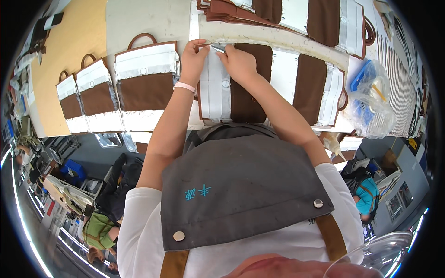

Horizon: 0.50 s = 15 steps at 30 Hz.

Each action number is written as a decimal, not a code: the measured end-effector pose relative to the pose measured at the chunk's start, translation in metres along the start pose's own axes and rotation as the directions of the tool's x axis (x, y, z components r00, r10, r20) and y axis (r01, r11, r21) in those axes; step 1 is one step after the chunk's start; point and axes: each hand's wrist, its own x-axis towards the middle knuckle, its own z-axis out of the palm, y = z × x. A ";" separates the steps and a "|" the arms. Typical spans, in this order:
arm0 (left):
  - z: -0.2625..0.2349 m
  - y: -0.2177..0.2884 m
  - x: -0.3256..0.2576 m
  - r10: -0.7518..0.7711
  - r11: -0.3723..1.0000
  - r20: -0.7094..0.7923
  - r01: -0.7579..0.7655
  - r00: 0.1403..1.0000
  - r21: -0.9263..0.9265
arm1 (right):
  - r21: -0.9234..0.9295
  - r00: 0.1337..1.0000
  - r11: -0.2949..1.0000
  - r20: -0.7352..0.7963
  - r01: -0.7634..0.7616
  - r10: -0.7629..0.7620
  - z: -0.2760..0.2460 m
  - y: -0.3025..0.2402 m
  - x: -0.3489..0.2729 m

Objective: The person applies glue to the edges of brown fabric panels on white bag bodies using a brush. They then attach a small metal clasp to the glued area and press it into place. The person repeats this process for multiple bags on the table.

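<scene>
A flat bag panel (pixel 250 99) of brown cloth and white lining lies on the table in front of me. My left hand (pixel 192 62) is closed in a pinch at the panel's upper left corner, beside its brown trim. In my right hand (pixel 238 64), closed just right of the left, is a small grey metal tool (pixel 218 47) that looks like thread snips. Its tip points toward the left fingers, and the palm hides the rest. The panel's right end carries a brown loop handle (pixel 343 100).
To the left, several similar bag panels (pixel 146 91) with brown handles lie in a row. A stack of brown and white panels (pixel 294 18) sits beyond my hands. At right are a clear plastic bag with blue items (pixel 371 99) and a ribbed strip stack (pixel 398 88).
</scene>
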 end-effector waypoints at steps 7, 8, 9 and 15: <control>0.001 -0.001 0.000 0.025 0.999 0.009 -0.025 1.000 0.028 | -0.006 0.999 1.000 -0.033 0.027 -0.027 0.003 -0.001 0.003; 0.001 0.001 0.000 0.028 0.998 0.004 -0.029 1.000 0.054 | -0.006 0.999 1.000 -0.038 0.031 -0.031 0.003 -0.001 0.004; 0.001 0.001 0.000 0.032 0.996 -0.002 -0.032 0.999 0.080 | -0.007 0.998 0.999 -0.043 0.035 -0.036 0.003 -0.001 0.004; 0.001 -0.004 0.002 0.056 0.987 -0.019 -0.053 0.998 0.151 | -0.015 0.998 0.998 0.005 0.056 -0.056 0.000 0.001 0.006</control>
